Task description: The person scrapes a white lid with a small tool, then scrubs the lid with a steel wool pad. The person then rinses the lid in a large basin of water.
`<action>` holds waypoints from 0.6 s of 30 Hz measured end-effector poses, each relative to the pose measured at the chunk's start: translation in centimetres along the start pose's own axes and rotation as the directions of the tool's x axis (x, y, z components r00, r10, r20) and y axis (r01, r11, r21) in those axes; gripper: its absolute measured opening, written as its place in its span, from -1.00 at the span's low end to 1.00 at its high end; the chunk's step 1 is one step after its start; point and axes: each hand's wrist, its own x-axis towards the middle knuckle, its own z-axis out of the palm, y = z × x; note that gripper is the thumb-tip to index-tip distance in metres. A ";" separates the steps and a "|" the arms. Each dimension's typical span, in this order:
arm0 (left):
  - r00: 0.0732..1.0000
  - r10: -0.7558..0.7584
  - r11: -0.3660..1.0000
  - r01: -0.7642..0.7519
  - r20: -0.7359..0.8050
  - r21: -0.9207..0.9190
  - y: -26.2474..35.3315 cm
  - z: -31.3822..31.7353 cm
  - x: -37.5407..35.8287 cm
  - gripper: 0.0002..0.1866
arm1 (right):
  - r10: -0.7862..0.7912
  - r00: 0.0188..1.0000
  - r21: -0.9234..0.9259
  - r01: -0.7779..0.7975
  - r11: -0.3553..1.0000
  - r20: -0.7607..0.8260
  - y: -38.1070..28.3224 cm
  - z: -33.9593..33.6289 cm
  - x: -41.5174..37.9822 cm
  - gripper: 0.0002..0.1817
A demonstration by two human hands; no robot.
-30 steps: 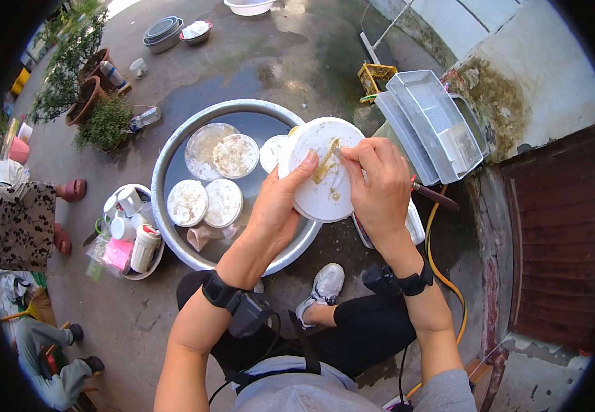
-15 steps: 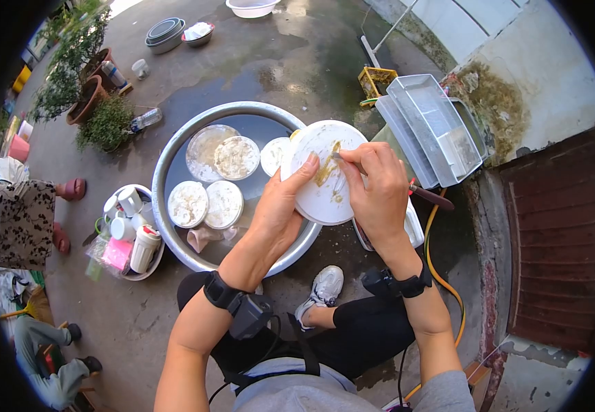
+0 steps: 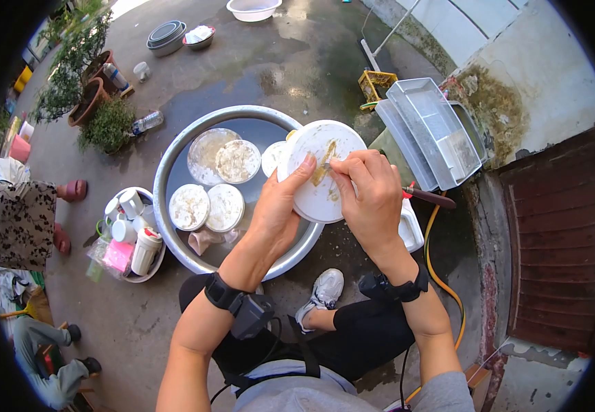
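My left hand (image 3: 278, 206) grips a round white plastic lid (image 3: 304, 196) by its near left edge, thumb on top. Brown-yellow residue streaks the lid's face. My right hand (image 3: 368, 196) is closed around what looks like a knife (image 3: 435, 198); its dark brown handle sticks out beyond the hand and a small metal tip shows between the fingers, at the residue. Below the lid stands a large metal basin (image 3: 164, 206) of water. In it several whitish, dirt-specked lids (image 3: 190, 207) float or lie, beside a wet cloth (image 3: 205, 239).
At left is a bowl (image 3: 148, 277) of mugs and a pink packet. Clear plastic bins (image 3: 441, 130), a yellow crate (image 3: 378, 86) and a yellow hose (image 3: 441, 278) are at right. Potted plants (image 3: 109, 130) stand back left; two people's legs (image 3: 43, 353) show at the left edge.
My right hand and the knife tip have shifted slightly down and left across the lid, and the knife handle has tilted a little flatter. My left hand still holds the lid.
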 end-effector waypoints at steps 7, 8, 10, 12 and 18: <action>1.000 0.007 1.000 -0.008 0.023 0.019 0.2 -0.5 0.1 -0.48 | -0.051 0.999 0.040 0.050 0.998 0.017 0.2 0.0 0.2 -0.88; 1.000 -0.005 1.000 0.004 0.029 0.012 0.3 -0.4 0.1 -0.48 | -0.041 0.999 0.033 0.041 0.999 -0.007 0.4 -0.1 0.3 -0.88; 1.000 -0.012 1.000 0.012 0.026 0.012 0.0 -0.3 0.0 -0.48 | -0.040 0.999 0.010 0.040 0.999 -0.007 0.5 -0.4 0.3 -0.88; 1.000 -0.020 1.000 0.020 0.020 0.014 -0.1 -0.3 0.0 -0.49 | -0.037 0.999 -0.011 0.037 0.999 -0.006 0.4 -0.4 0.3 -0.88; 1.000 0.019 0.999 -0.020 0.017 0.038 0.2 -0.7 0.2 -0.48 | -0.086 0.995 0.067 0.082 0.994 0.057 -0.4 -0.2 0.0 -0.85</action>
